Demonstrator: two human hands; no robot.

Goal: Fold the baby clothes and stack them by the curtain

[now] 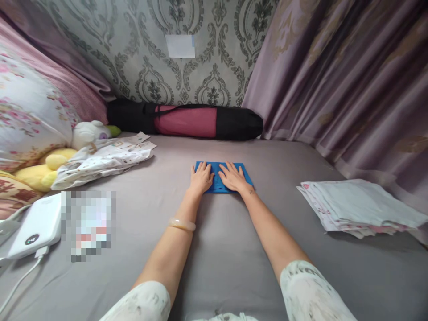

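Note:
A flat blue item, seemingly folded fabric, lies on the grey sheet in the middle of the view. My left hand rests palm down on its left side, fingers spread. On its right side my right hand also lies flat with fingers apart. Both hands touch the blue item, and they partly cover it. A gap between the hands shows its centre.
Folded cloths are stacked at the right. A white power bank with cables sits at the left, below a crumpled patterned cloth and plush toys. A long black and pink bag lies along the wall.

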